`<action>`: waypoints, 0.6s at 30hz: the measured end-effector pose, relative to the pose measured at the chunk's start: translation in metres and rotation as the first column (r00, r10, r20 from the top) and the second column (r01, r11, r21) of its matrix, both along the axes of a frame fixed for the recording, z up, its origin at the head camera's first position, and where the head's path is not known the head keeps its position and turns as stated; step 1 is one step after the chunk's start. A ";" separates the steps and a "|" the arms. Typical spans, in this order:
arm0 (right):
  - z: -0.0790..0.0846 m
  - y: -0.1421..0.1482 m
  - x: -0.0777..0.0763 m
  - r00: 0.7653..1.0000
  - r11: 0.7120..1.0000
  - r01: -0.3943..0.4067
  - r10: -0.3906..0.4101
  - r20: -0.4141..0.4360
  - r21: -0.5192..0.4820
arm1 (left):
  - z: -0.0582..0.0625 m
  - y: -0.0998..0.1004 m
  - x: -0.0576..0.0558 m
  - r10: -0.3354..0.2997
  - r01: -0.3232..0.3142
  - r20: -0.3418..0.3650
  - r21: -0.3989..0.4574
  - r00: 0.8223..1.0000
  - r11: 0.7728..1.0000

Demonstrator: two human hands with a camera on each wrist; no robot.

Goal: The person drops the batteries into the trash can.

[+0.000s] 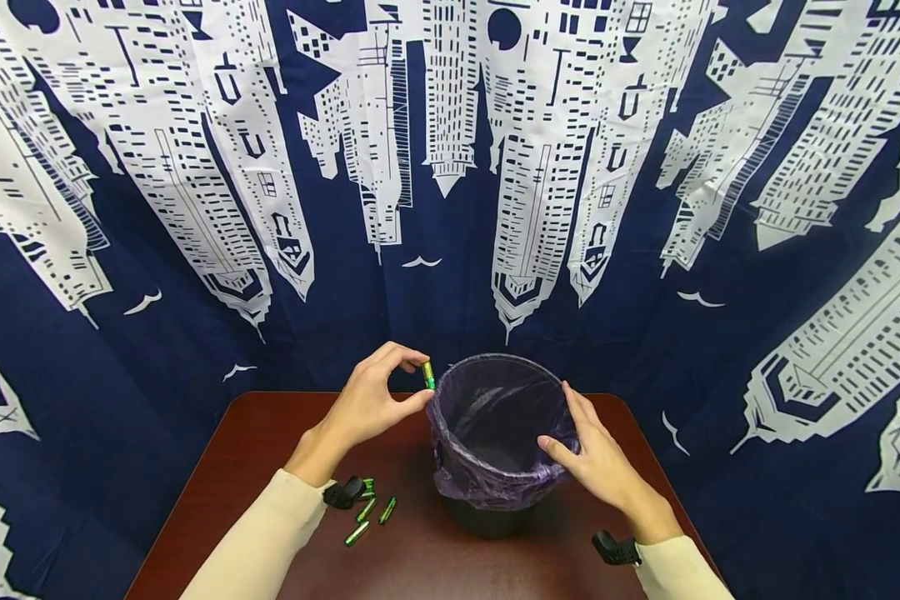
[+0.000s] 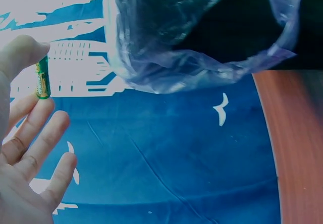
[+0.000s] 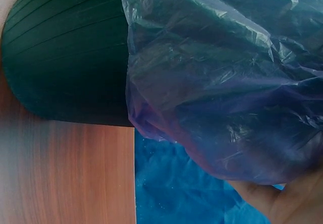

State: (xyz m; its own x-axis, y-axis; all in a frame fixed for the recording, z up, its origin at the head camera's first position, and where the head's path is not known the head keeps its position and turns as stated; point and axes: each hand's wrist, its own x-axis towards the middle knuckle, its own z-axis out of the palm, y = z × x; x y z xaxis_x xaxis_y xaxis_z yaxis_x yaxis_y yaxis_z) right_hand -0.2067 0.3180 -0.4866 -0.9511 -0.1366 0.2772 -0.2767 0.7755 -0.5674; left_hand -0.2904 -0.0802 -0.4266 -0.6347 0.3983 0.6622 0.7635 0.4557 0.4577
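Here, left hand [image 1: 371, 400] pinches 1 green battery [image 1: 428, 374] near upright, thumb to fingers, just beside the left rim of the bin [image 1: 487, 521]. Right hand [image 1: 598, 458], fingers extended, rests at the opposite rim. Between hands: open mouth, purple liner [image 1: 487, 492]. At least 4 loose batteries [image 1: 387, 510] on desk [image 1: 420, 575], leftward, apart from bin.

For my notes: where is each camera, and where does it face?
Head: worn there, facing forward and down at the bin; left hand, right hand, sleeves show.
Left wrist: worn there, facing the battery and liner; left hand shows.
Right wrist: worn there, facing bin's side; right hand partly shows.
Both wrist views share the liner.
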 end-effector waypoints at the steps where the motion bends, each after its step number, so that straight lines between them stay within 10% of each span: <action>1: 0.000 0.000 0.000 1.000 1.000 -0.001 0.001 -0.001 -0.001 | 0.003 0.002 0.000 -0.002 0.002 0.005 -0.003 1.000 1.000; 18: -0.002 0.001 0.000 1.000 1.000 -0.004 0.004 -0.011 -0.013 | 0.039 0.037 -0.013 -0.031 0.035 0.058 -0.078 0.998 0.996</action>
